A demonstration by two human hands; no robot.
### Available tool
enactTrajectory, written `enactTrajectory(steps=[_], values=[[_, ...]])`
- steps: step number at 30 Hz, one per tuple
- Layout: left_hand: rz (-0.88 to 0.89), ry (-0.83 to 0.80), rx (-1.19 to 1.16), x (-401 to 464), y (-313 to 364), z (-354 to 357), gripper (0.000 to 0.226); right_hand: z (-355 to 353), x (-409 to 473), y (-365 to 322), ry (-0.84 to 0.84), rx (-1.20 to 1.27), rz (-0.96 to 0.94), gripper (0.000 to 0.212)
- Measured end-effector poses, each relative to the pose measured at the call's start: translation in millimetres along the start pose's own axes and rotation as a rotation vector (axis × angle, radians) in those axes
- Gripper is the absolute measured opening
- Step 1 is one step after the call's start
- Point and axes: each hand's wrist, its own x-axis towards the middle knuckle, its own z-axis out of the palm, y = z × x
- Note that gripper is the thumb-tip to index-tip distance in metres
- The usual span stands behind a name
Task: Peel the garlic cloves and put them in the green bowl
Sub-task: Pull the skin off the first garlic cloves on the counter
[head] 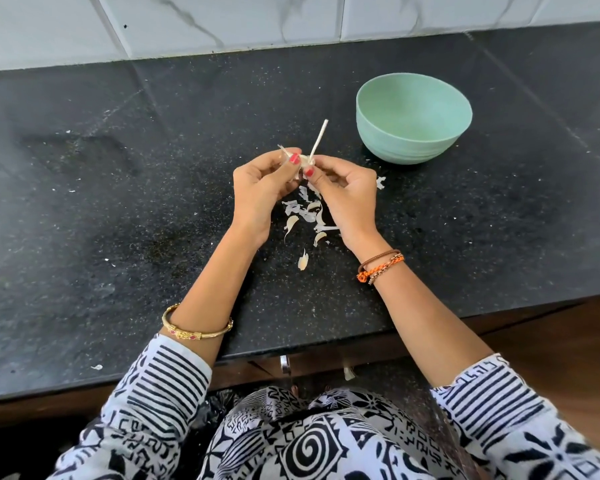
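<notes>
The green bowl point(414, 118), at two o'clock from the hands, holds nothing visible. Both thumbs and fingers point(294, 158) pinch the garlic point(306, 160), its stalk pointing twelve o'clock.

stemmed garlic point(307, 160) beside green bowl point(414, 118)

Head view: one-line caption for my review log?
Both hands pinch a stemmed garlic piece above scattered peels, green bowl nearby.

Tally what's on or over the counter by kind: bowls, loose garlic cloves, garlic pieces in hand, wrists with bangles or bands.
Green bowl: 1
Loose garlic cloves on the counter: 3
Garlic piece with stem, in both hands: 1
Wrists with bangles or bands: 2
Total: 7
</notes>
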Motion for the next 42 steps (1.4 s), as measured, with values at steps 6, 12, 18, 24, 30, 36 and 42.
enactTrajectory(steps=[6,12,18,24,30,36,42], values=[[0.027,0.079,0.049,1,-3,2,0.006,0,2,-1,0.005,0.009,0.041,0.014],[0.095,0.189,0.073,-3,-8,12,0.015,1,3,2,0.027,-0.154,-0.035,0.022],[0.141,0.168,0.061,-4,-12,15,0.020,4,6,4,0.080,-0.082,0.049,0.029],[0.164,0.132,0.088,-4,-10,13,0.021,1,5,2,0.110,-0.033,0.046,0.018],[0.077,0.165,0.030,1,-12,7,0.016,-6,8,9,0.062,-0.070,0.094,0.031],[0.086,0.150,0.033,4,-11,4,0.011,-5,7,2,-0.010,-0.027,0.042,0.022],[0.168,0.112,0.175,4,-16,1,0.009,-5,9,6,-0.036,-0.041,-0.008,0.011]])
